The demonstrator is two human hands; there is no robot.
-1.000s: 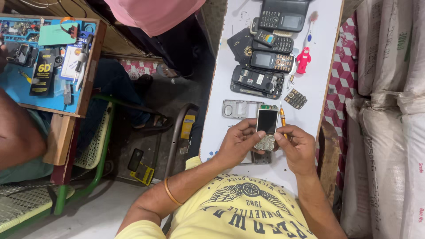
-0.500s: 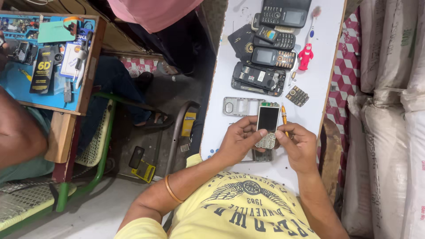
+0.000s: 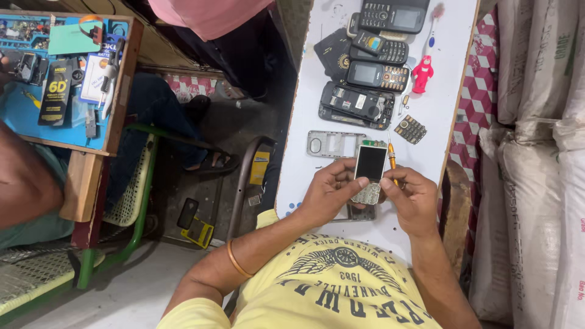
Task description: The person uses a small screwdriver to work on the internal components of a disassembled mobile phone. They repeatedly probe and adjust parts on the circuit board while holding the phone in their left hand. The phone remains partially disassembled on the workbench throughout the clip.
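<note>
On a white table [image 3: 304, 176], a bare phone board [image 3: 370, 173] is gripped by the left hand [image 3: 329, 192]; a screwdriver [image 3: 392, 159] is pinched in the right hand [image 3: 411, 198], apparently mid-disassembly; careful tip placement seems needed.

white table [image 3: 304, 183], stacked sacks [image 3: 536, 183], green chair [image 3: 131, 201]

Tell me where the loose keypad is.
In the head view, the loose keypad lies on the white table, right of the opened phone, below the red figure.
</note>
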